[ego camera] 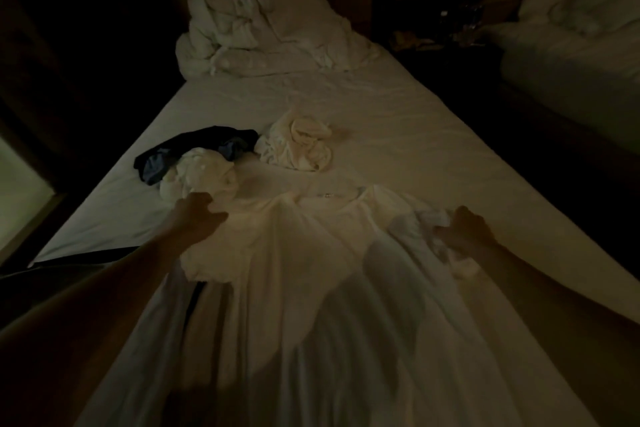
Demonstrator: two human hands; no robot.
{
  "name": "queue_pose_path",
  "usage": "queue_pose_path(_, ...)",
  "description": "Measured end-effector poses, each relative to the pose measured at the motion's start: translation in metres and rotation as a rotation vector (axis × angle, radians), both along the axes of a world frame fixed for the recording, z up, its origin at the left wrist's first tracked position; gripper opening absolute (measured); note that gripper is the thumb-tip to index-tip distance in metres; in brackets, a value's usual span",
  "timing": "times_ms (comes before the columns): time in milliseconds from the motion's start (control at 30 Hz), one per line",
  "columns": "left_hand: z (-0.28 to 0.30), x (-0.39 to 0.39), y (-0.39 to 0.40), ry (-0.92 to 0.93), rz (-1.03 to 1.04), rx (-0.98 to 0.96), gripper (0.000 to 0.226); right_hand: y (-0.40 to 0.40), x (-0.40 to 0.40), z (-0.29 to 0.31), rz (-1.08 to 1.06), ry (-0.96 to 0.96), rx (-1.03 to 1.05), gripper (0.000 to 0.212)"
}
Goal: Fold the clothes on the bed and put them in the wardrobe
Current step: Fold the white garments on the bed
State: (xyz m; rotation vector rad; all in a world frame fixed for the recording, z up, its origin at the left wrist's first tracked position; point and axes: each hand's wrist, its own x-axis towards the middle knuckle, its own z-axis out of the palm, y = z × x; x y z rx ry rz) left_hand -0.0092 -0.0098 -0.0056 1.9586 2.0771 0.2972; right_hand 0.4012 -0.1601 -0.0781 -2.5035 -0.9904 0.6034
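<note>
A white shirt (294, 270) lies spread on the bed (398, 121), collar away from me, its body running toward the near edge. My left hand (197, 215) grips the shirt's left shoulder. My right hand (467, 229) grips the bunched right sleeve. Beyond the shirt lie a crumpled white garment (201, 173), a dark blue garment (194, 149) partly under it, and a cream garment (298, 146) in a loose heap. The room is dim.
A bundled white duvet (263, 21) is piled at the head of the bed. A second bed (571, 55) stands to the right across a dark gap, with a nightstand (446, 35) holding small items between them. The wardrobe is not visible.
</note>
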Motion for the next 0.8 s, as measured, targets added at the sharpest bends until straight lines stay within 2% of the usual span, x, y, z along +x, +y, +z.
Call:
queue_pose_path(33, 0.007, 0.010, -0.001, -0.079, 0.034, 0.001, 0.051, -0.005, 0.005, 0.000, -0.020, 0.054, 0.015, 0.067)
queue_pose_path(100, 0.019, 0.024, -0.003, -0.364, 0.088, -0.093, 0.033, -0.012, 0.014, -0.001, -0.047, 0.142, 0.032, 0.069)
queue_pose_path(167, 0.027, 0.040, -0.005, -0.663, 0.041, -0.245, 0.030, -0.017, 0.024, 0.000, -0.102, 0.228, 0.077, 0.067)
queue_pose_path(200, 0.032, 0.051, -0.008, -0.853, 0.026, -0.305, 0.024, -0.018, 0.029, 0.002, -0.134, 0.287, 0.119, 0.064)
queue_pose_path(267, 0.033, 0.076, -0.011, -1.338, 0.129, -0.416, 0.012, -0.020, 0.041, 0.010, -0.159, 0.438, 0.228, 0.051)
queue_pose_path(333, 0.021, 0.094, -0.012, -1.599, 0.146, -0.370, 0.017, -0.023, 0.047, 0.025, -0.151, 0.567, 0.317, 0.043)
queue_pose_path(367, 0.008, 0.098, -0.009, -1.602, 0.140, -0.341, 0.018, -0.024, 0.046, 0.035, -0.146, 0.608, 0.361, 0.046)
queue_pose_path(433, -0.013, 0.101, -0.009, -1.441, 0.060, -0.294, 0.012, -0.018, 0.040, 0.051, -0.128, 0.656, 0.461, 0.052)
queue_pose_path(467, -0.024, 0.099, -0.010, -1.271, -0.001, -0.242, 0.009, -0.012, 0.034, 0.057, -0.125, 0.678, 0.508, 0.054)
queue_pose_path(500, -0.037, 0.093, -0.009, -0.987, -0.136, -0.138, 0.007, -0.003, 0.025, 0.064, -0.125, 0.693, 0.536, 0.055)
queue_pose_path(533, -0.052, 0.085, -0.008, -0.685, -0.318, -0.032, 0.013, 0.008, 0.013, 0.066, -0.128, 0.697, 0.540, 0.056)
queue_pose_path(567, -0.060, 0.079, -0.012, -0.374, -0.503, 0.018, 0.031, 0.020, -0.002, 0.066, -0.131, 0.696, 0.529, 0.057)
queue_pose_path(600, -0.071, 0.071, -0.016, -0.146, -0.638, 0.006, 0.049, 0.034, -0.020, 0.063, -0.133, 0.699, 0.510, 0.058)
queue_pose_path(633, -0.078, 0.065, -0.024, 0.002, -0.721, -0.034, 0.063, 0.046, -0.042, 0.060, -0.127, 0.710, 0.490, 0.058)
queue_pose_path(700, -0.093, 0.052, -0.039, 0.093, -0.767, 0.020, 0.067, 0.067, -0.088, 0.050, -0.072, 0.781, 0.470, 0.064)
queue_pose_path(800, -0.100, 0.046, -0.066, 0.022, -0.617, 0.130, 0.055, 0.067, -0.157, 0.041, 0.141, 0.910, 0.307, 0.067)
